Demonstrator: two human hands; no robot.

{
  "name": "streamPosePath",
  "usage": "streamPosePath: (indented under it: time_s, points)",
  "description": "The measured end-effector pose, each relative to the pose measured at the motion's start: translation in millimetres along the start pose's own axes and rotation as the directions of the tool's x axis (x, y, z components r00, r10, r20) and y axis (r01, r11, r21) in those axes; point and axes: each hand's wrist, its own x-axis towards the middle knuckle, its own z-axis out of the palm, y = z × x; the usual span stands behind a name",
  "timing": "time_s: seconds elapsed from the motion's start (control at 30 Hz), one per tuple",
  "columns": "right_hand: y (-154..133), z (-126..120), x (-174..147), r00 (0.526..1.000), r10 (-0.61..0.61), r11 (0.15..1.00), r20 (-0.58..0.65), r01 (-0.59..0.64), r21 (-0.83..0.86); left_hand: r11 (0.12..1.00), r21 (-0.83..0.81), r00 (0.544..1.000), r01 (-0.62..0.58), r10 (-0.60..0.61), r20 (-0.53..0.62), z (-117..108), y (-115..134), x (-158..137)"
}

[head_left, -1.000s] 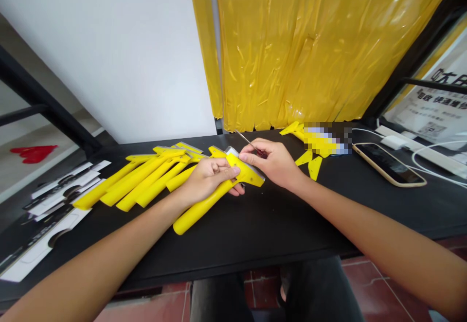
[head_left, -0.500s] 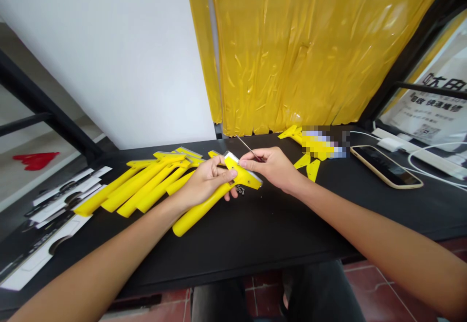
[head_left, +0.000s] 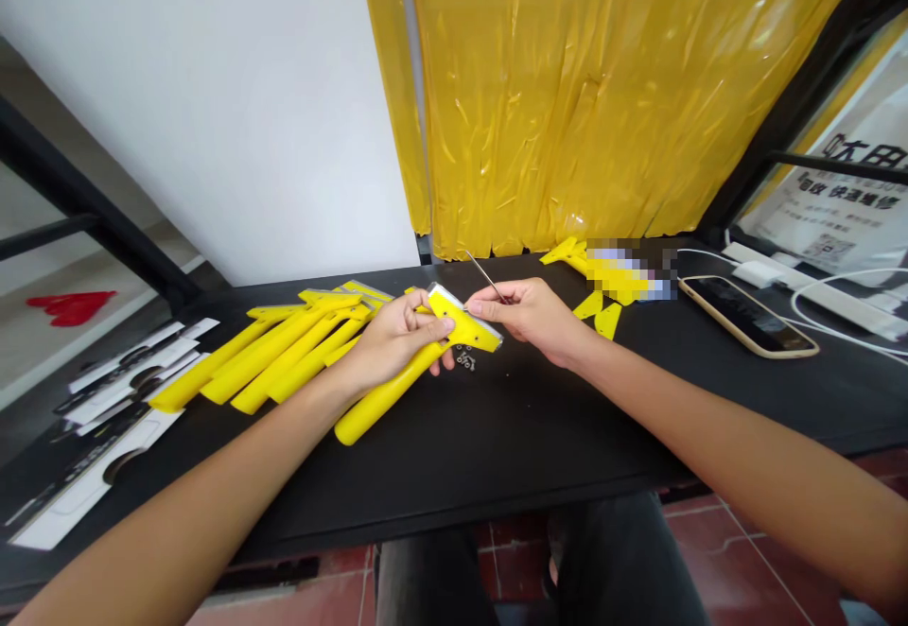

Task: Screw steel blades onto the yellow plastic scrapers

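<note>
My left hand (head_left: 401,338) is closed around the neck of a yellow scraper (head_left: 390,394), thumb on its flat head and the handle slanting toward me. A silvery strip runs along the head's edge. In my right hand (head_left: 525,314) a thin metal rod (head_left: 483,276) is pinched, its free end pointing up and away. The right fingertips are close beside the scraper's head; whether they touch it I cannot tell. Several small screws or nuts (head_left: 466,359) lie on the black table just beyond the handle. To the left, several more yellow scrapers (head_left: 284,352) lie side by side, partly hidden by my left hand.
Flat white-and-black packaging (head_left: 99,465) is stacked at the left. Loose yellow pieces (head_left: 596,309) and a blurred-out patch (head_left: 628,271) are at the back right. A phone (head_left: 748,316), white cables and a power strip (head_left: 815,295) lie farther right. Yellow plastic sheeting (head_left: 567,115) hangs behind the table.
The scraper and both hands have shifted slightly up and left. The rod's angle in my right hand has changed a little, and the small hardware shows more plainly.
</note>
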Motion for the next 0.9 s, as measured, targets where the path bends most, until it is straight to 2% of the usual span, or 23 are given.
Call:
streamPosePath:
  time_s: [0.1,0.2,0.3,0.37,0.43,0.5,0.57,0.7,0.8,0.9]
  points:
    - [0,2,-1,0.999,0.054,0.998,-0.007,-0.053,0.039,0.999,0.043,0.999,-0.027,0.029,-0.033,1,1,-2]
    - [-4,4,-3,0.998,0.056,0.991,-0.025,-0.053,0.122,0.974,0.209,0.984,-0.086,0.116,-0.135,2,5,-7]
    - [-9,3,-3,0.999,0.029,0.974,-0.04,-0.019,0.227,0.84,0.518,0.933,-0.162,0.301,-0.196,-1,6,-15]
    - [-12,0,-2,0.998,0.029,0.954,-0.05,-0.013,0.3,0.706,0.68,0.904,-0.2,0.4,-0.149,-4,5,-18]
    - [-13,-3,-1,0.998,0.055,0.929,-0.036,-0.038,0.368,0.632,0.744,0.904,-0.217,0.418,-0.092,-9,2,-20]
    - [-13,-5,1,0.997,0.083,0.905,-0.004,-0.074,0.419,0.646,0.73,0.918,-0.221,0.392,-0.069,-12,0,-21]
    - [-13,-5,1,0.994,0.104,0.893,0.019,-0.102,0.439,0.709,0.67,0.929,-0.22,0.362,-0.078,-14,1,-21]
    - [-12,-2,0,0.993,0.114,0.912,-0.039,-0.089,0.4,0.791,0.576,0.941,-0.207,0.321,-0.103,-10,9,-22]
    - [-12,-1,-2,0.99,0.131,0.928,-0.045,-0.106,0.357,0.803,0.567,0.938,-0.187,0.317,-0.139,-6,16,-22]
    - [-13,0,-5,0.986,0.149,0.931,0.07,-0.163,0.326,0.758,0.62,0.933,-0.2,0.342,-0.117,-6,17,-23]
